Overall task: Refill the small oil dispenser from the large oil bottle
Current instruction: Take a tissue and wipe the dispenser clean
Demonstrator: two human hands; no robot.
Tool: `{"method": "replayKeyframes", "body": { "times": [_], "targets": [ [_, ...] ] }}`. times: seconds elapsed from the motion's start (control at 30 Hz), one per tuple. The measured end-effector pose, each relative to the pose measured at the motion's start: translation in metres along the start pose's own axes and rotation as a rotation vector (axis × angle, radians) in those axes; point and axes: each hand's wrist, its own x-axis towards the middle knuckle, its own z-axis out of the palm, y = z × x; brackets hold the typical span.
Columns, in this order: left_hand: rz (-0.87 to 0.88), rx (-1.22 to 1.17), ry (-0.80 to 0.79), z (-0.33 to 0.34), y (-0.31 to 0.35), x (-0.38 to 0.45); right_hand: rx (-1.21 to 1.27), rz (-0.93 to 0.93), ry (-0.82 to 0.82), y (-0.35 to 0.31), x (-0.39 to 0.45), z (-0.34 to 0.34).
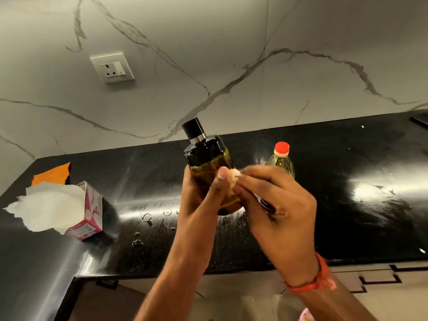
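— Black granite, wet in patches: that was the countertop [324, 205] under the two hands. What was the left hand [199, 193] doing?

— It was wrapped around the lower body of the small oil dispenser [209, 165], holding it off the counter and tilted, its black cap [194, 130] leaning toward the upper left. The amber glass showed oil inside.

— And the right hand [278, 205]?

— Its fingertips pinched a small crumpled wad of tissue [232, 181] against the side of the dispenser, just beside the left thumb. A red thread band [317, 279] circled the right wrist.

— Where stood the large oil bottle [281, 162]?

— Upright on the counter behind the right hand, red cap [281, 147] on, yellow oil visible through the clear plastic; its lower part was hidden by the hand.

— Anything else in the shot?

— A pink tissue box [89, 214] lay at the left with white sheets [48, 207] spilling from it, an orange cloth [53, 173] behind it. Droplets [146, 218] spotted the counter between the box and the hands. A wall socket [112, 67] sat in the veined marble backsplash [254, 54] above.
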Motion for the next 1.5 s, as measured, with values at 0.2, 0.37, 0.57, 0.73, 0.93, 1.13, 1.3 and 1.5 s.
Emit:
{"method": "replayKeyframes", "body": {
  "times": [0.2,0.37,0.57,0.73,0.93,1.13,1.3,1.5],
  "targets": [
    [0.058,-0.061,-0.008,0.003,0.005,0.001,-0.065,0.102,-0.044,0.009,0.021,0.002],
    [0.075,-0.002,0.025,-0.006,0.007,0.005,-0.009,0.071,-0.061,0.002,-0.008,0.002],
    [0.074,0.005,0.004,0.002,-0.002,0.005,-0.013,0.031,-0.009,0.001,0.026,0.004],
    [0.121,0.028,0.053,-0.003,-0.001,0.011,0.015,0.123,-0.034,0.011,0.014,0.000],
    [0.110,0.052,0.058,-0.001,-0.003,0.016,-0.029,0.053,-0.037,0.009,0.034,0.009],
    [0.111,0.060,0.089,-0.004,-0.001,0.020,-0.021,0.026,-0.084,0.001,0.018,0.008],
    [0.103,0.072,0.078,0.002,-0.002,0.018,-0.060,0.095,0.009,0.018,0.036,0.006],
    [0.104,0.049,0.099,0.001,0.000,0.023,-0.017,0.002,-0.052,0.003,0.019,0.006]
  ]
}}
